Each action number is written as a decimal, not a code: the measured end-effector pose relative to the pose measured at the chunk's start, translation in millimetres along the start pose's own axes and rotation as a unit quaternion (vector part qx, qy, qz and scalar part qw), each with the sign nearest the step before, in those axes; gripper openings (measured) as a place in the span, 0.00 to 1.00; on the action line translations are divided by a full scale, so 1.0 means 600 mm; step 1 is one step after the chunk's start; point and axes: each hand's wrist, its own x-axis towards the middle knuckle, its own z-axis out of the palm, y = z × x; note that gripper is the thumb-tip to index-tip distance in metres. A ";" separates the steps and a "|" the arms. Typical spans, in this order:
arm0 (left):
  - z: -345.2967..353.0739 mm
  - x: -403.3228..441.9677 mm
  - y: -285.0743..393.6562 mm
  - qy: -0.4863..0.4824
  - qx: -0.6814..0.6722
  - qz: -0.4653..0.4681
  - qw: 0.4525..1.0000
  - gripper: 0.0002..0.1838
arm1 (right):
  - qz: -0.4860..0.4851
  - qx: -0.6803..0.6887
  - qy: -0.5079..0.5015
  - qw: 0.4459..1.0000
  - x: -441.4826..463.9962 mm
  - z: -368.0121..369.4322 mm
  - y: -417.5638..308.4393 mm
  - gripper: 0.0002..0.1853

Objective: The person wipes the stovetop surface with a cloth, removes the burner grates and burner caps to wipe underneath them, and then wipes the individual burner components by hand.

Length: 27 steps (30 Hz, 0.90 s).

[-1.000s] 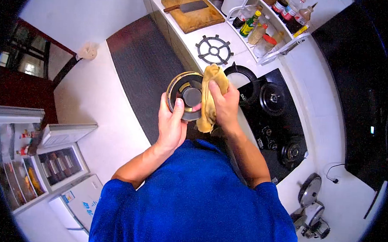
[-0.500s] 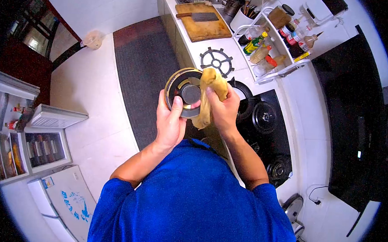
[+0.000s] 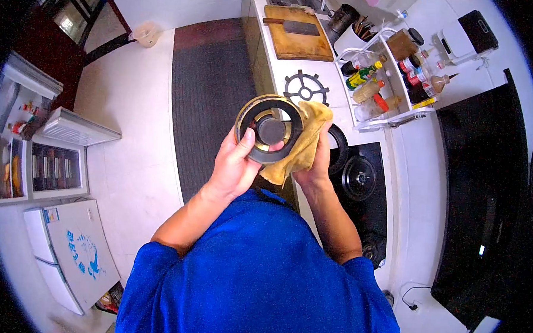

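My left hand [image 3: 233, 167] grips a round gas burner head [image 3: 272, 131] by its lower left rim, thumb on top. The burner head has a brass-coloured outer ring and a dark round centre, and is held up in front of my chest. My right hand [image 3: 318, 161] holds a yellow cloth [image 3: 305, 145] that lies against the right side of the burner head. Most of the right fingers are hidden behind the cloth. Just beyond, a black pan support [image 3: 306, 88] lies on the white counter.
A black gas hob [image 3: 368, 215] runs along the right of the counter. Farther off, a cleaver [image 3: 300, 27] rests on a wooden cutting board [image 3: 283, 45]. A white rack [image 3: 372, 125] holds bottles. A dark mat [image 3: 204, 86] covers floor at left, near an opened fridge [image 3: 78, 128].
The cloth has spread out and its upper end has moved to the right. My right thumb has gone from the front of the cloth. The burner head faces me more.
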 end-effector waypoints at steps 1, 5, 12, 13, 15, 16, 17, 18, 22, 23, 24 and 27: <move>-0.007 0.002 0.000 -0.005 -0.025 -0.013 1.000 0.24 | 0.000 0.027 -0.038 0.999 -0.002 -0.012 0.004 0.37; -0.024 0.010 0.007 0.004 -0.098 -0.041 0.994 0.24 | 0.016 0.057 -0.063 0.996 -0.020 -0.019 0.001 0.37; 0.001 -0.004 0.013 0.036 0.112 -0.019 0.993 0.23 | -0.115 -0.168 -0.002 0.979 -0.029 -0.003 0.018 0.18; 0.003 -0.008 0.012 0.022 0.175 0.022 0.984 0.24 | -0.118 -0.187 0.025 0.975 -0.038 0.011 0.008 0.17; 0.007 -0.013 0.008 -0.011 0.176 0.069 0.982 0.28 | -0.094 -0.171 0.008 0.981 -0.038 0.000 0.003 0.16; 0.015 -0.020 0.001 0.006 0.058 0.031 0.998 0.35 | -0.069 -0.155 -0.010 0.985 -0.038 -0.002 0.001 0.16; 0.016 -0.017 0.009 -0.019 -0.028 -0.034 0.999 0.38 | -0.041 -0.151 -0.010 0.988 -0.040 -0.001 0.000 0.17; 0.020 -0.013 0.018 -0.044 -0.113 -0.098 0.988 0.43 | -0.041 -0.151 -0.011 0.988 -0.042 -0.003 0.005 0.17; -0.002 -0.008 -0.001 0.018 -0.122 -0.158 0.980 0.43 | -0.074 -0.158 0.020 0.984 -0.042 -0.008 0.032 0.19; -0.004 -0.005 -0.002 0.025 -0.145 -0.176 0.973 0.41 | -0.078 -0.180 0.030 0.980 -0.036 -0.019 0.038 0.19; -0.007 0.000 -0.001 0.031 -0.166 -0.195 0.966 0.39 | -0.083 -0.200 0.041 0.975 -0.029 -0.026 0.043 0.19; -0.015 0.009 -0.006 0.051 -0.186 -0.190 0.963 0.36 | -0.089 -0.214 0.054 0.971 -0.025 -0.033 0.046 0.20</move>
